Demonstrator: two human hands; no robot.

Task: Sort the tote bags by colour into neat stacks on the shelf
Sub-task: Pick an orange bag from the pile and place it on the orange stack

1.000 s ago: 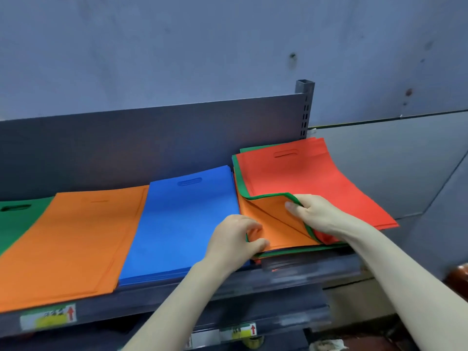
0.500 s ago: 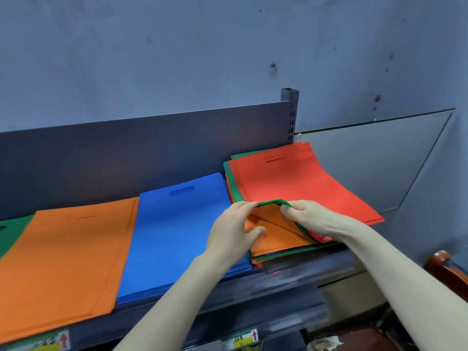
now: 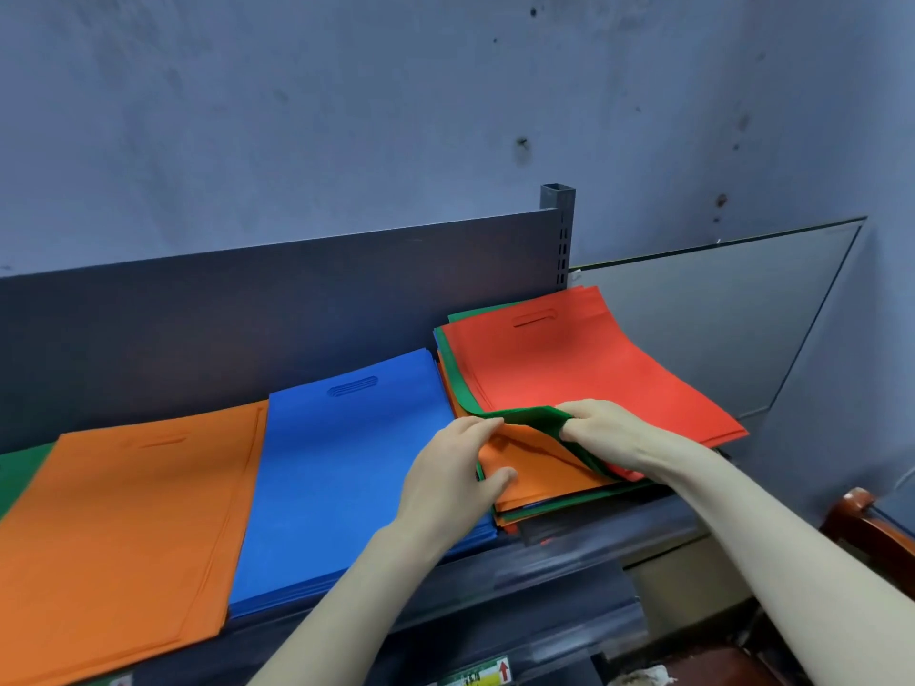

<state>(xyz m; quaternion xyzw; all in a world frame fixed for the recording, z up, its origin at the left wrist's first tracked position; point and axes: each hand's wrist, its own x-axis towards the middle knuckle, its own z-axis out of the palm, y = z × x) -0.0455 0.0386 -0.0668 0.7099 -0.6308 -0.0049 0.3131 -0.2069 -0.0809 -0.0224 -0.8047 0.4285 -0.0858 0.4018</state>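
Note:
A mixed pile of tote bags lies at the right end of the grey shelf (image 3: pixel 569 561). Red bags (image 3: pixel 584 368) lie on top, over a green bag (image 3: pixel 458 383) and orange bags (image 3: pixel 534 462). My right hand (image 3: pixel 609 428) grips the near corner of the red and green bags and holds it folded back. My left hand (image 3: pixel 455 472) pinches the near left corner of the uncovered orange bag. To the left lie a blue stack (image 3: pixel 341 467), an orange stack (image 3: pixel 124 537) and a green stack (image 3: pixel 25 472) at the frame edge.
A dark back panel (image 3: pixel 247 309) and a slotted upright post (image 3: pixel 559 230) stand behind the bags. A glass pane (image 3: pixel 718 319) leans against the wall at the right. Part of a wooden chair (image 3: pixel 871 532) shows at lower right. Price labels (image 3: pixel 480 675) sit on a lower shelf edge.
My left hand has moved up from the pile's front edge and taken the orange bag's corner. My right hand still holds the red and green corner folded back. The view shifted slightly.

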